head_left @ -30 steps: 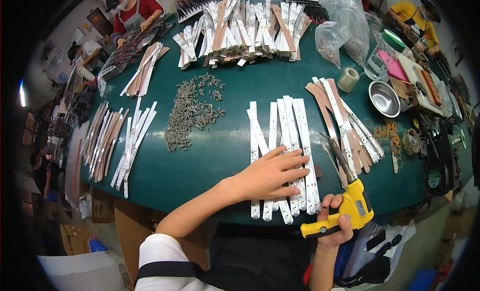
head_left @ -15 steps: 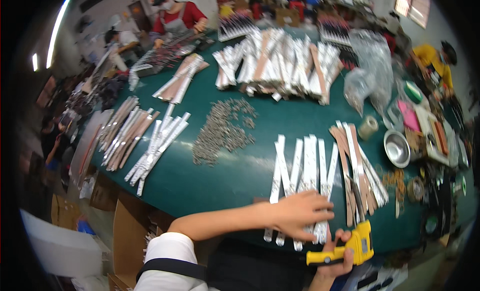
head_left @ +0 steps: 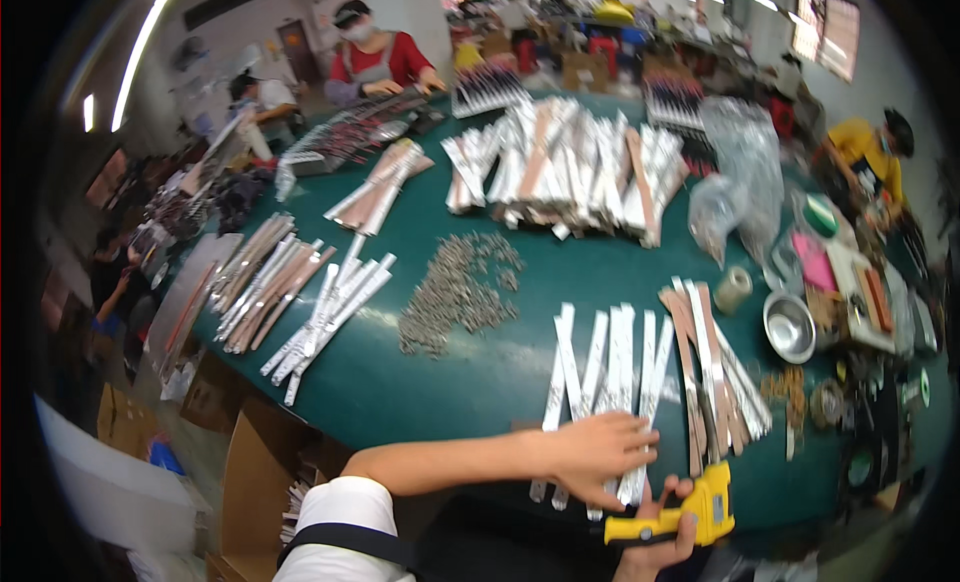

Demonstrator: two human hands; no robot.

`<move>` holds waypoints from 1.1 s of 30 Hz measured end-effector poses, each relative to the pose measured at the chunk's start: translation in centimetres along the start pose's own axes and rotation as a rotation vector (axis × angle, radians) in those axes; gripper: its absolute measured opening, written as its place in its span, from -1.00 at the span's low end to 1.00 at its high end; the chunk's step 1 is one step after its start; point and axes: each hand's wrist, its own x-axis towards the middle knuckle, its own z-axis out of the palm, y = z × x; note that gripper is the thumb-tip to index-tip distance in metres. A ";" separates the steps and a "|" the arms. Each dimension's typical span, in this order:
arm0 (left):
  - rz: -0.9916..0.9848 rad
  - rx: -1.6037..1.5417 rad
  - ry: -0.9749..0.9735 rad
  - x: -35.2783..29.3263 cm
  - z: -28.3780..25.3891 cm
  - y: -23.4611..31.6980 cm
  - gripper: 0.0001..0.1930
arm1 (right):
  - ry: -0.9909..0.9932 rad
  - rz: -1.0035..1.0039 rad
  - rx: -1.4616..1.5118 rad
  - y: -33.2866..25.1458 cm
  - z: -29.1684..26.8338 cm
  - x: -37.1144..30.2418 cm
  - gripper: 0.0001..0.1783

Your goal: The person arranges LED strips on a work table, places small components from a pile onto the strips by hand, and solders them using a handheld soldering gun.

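Observation:
My left hand (head_left: 605,452) lies palm down across several narrow white strips (head_left: 620,357), its fingers stretched out to the right. The strips are fanned out side by side, and their lower ends show below the hand. Close to the left fingertips, my right hand (head_left: 665,527) grips a yellow pistol-shaped tool (head_left: 712,507) with a long, slim dark barrel. That barrel points away from me, over another bundle of white and tan strips (head_left: 700,357). My right fingers wrap round the tool's handle. The exact kind of tool cannot be made out.
A pile of small metal parts (head_left: 455,297) lies mid-table. Strip bundles (head_left: 330,317) are at left, a large strip stack (head_left: 570,167) at the back. A metal bowl (head_left: 789,327), tape roll (head_left: 735,287) and plastic bags (head_left: 740,172) stand right. A co-worker (head_left: 380,62) is across the green table.
The whole scene sits lower in the picture as the view tilts up. Both hands keep nearly the same place over the strips, and the yellow tool stays in my right hand.

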 end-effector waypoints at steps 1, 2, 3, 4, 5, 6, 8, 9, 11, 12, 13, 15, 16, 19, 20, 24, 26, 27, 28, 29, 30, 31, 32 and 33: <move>0.001 0.016 0.002 0.0 -0.3 -0.2 -0.28 | -0.030 0.007 0.006 0.1 0.3 0.1 -0.47; 0.006 0.021 0.023 0.2 -0.7 -0.2 -0.32 | -0.055 0.002 0.005 0.1 0.5 0.3 -0.47; 0.014 0.035 0.055 0.4 -1.2 -0.1 -0.33 | -0.139 -0.005 0.035 0.3 0.5 0.5 -0.46; 0.018 0.033 0.102 0.5 -1.5 -0.1 -0.34 | -0.229 0.000 0.062 0.5 0.2 0.8 -0.45; 0.017 0.030 0.138 0.7 -1.6 -0.1 -0.35 | -0.217 0.015 0.073 0.4 0.1 0.9 -0.44; -0.012 0.046 0.135 0.9 -1.8 0.1 -0.35 | -0.205 0.028 0.086 0.5 0.1 0.7 -0.44; -0.036 0.074 0.137 1.5 -1.1 -0.1 -0.32 | -0.178 0.003 0.039 0.7 0.1 0.8 -0.45; -0.030 0.052 0.135 1.6 -0.4 0.0 -0.32 | -0.161 -0.024 -0.005 0.5 0.3 0.7 -0.45; -0.097 0.064 0.096 1.5 0.7 0.3 -0.33 | -0.090 -0.024 -0.005 -0.1 0.4 0.0 -0.45; -0.095 0.059 0.095 1.4 1.3 0.3 -0.33 | -0.035 -0.020 0.007 -0.2 0.4 -0.2 -0.44; -0.106 0.083 0.093 1.4 1.9 0.3 -0.36 | -0.043 -0.044 0.017 -0.3 0.0 0.0 -0.42; -0.122 0.102 0.089 1.2 2.1 0.5 -0.39 | -0.063 -0.055 0.010 -0.8 0.0 0.1 -0.42; -0.128 0.053 0.124 0.9 1.8 0.5 -0.43 | -0.089 -0.068 0.007 -0.9 0.1 0.2 -0.41; -0.205 0.043 0.144 0.0 -0.4 0.9 -0.50 | -0.096 -0.031 0.004 -1.5 0.0 0.5 -0.40; -0.261 0.070 0.144 -0.6 -1.2 0.6 -0.53 | -0.100 -0.009 0.002 -1.6 -0.1 0.8 -0.40; -0.358 0.167 0.109 -3.5 -2.4 -0.2 -0.57 | -0.146 -0.027 -0.025 -1.8 -0.3 0.7 -0.40; -0.353 0.188 0.098 -4.2 -2.5 -0.7 -0.58 | -0.149 -0.035 -0.021 -1.8 -0.1 1.0 -0.38; -0.338 0.144 0.082 -4.4 -2.4 -0.9 -0.58 | -0.131 -0.031 -0.033 -1.7 -0.1 1.0 -0.39; -0.322 0.099 0.066 -4.6 -2.2 -1.0 -0.58 | -0.112 -0.027 -0.046 -1.6 0.0 1.0 -0.39; -0.316 0.095 0.092 -4.5 -2.0 -1.2 -0.58 | -0.115 -0.023 -0.035 -1.6 0.3 1.1 -0.41; -0.317 0.095 0.092 -4.4 -2.0 -1.2 -0.58 | -0.115 -0.022 -0.034 -1.4 0.4 1.1 -0.41; -0.320 0.119 0.094 -4.4 -1.9 -1.2 -0.58 | -0.111 -0.007 -0.028 -1.3 0.4 1.0 -0.42; -0.322 0.139 0.096 -4.4 -1.6 -1.0 -0.58 | -0.103 0.007 -0.025 -1.3 0.3 0.9 -0.43; -0.323 0.134 0.097 -4.5 -1.4 -0.7 -0.58 | -0.101 0.009 -0.029 -1.3 0.2 0.8 -0.43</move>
